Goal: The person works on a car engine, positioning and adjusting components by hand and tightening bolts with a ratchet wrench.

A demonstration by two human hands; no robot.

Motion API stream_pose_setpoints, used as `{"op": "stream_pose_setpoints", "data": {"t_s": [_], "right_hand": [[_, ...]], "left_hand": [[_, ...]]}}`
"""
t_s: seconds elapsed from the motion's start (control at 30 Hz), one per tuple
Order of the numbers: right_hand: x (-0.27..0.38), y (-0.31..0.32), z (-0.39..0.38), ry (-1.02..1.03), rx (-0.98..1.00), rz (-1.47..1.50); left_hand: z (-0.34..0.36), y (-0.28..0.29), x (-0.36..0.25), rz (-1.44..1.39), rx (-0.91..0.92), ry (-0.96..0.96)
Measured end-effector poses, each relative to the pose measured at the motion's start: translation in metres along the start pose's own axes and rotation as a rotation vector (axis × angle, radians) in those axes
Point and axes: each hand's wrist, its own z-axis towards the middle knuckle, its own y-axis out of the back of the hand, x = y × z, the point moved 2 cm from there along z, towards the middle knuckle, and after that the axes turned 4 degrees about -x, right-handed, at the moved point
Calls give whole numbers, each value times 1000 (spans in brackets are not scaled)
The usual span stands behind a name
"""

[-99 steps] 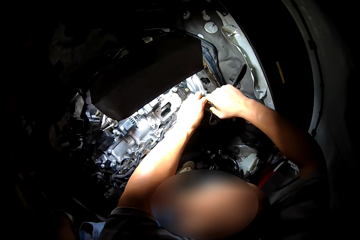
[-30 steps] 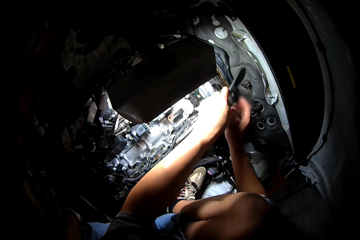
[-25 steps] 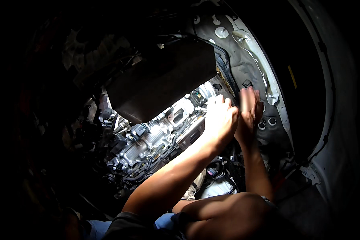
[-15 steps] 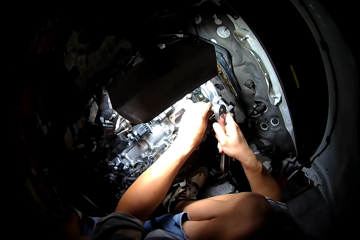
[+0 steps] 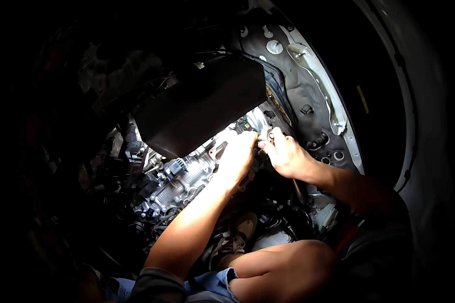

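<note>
A ratchet wrench point(image 5: 299, 189) is in my right hand point(image 5: 288, 155), whose fingers close around its head end. Its handle shows below that hand, slanting down toward the dark space under it. My left hand point(image 5: 239, 155) is beside it, over the edge of the silvery engine point(image 5: 189, 177). The left fingertips are pinched together close to the ratchet's head and my right thumb. Whatever they hold there is too small and hidden to make out. The tips of both hands nearly meet.
A dark flat panel point(image 5: 207, 103) covers the engine's far part. A black connector point(image 5: 176, 167) and wiring are on the near left. To the right stands the grey body panel point(image 5: 303, 86) with a pale rail point(image 5: 321, 81). My bent knee point(image 5: 303, 257) and shoe point(image 5: 242, 227) are close below.
My right hand has moved up to the ratchet's head, its forearm swinging out to the right. The handle has tilted lower-end rightward. My left hand stays at nearly the same spot on the engine.
</note>
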Motion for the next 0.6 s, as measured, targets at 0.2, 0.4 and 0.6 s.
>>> {"op": "stream_pose_setpoints", "data": {"t_s": [0.2,0.4,0.6], "right_hand": [[24,39,38,1132,-27,-765],[20,17,12,87,180,-197],[36,37,29,897,204,-848]], "left_hand": [[1,-4,11,-82,13,1],[-5,1,3,-76,68,81],[-4,-3,6,-384,173,218]]}}
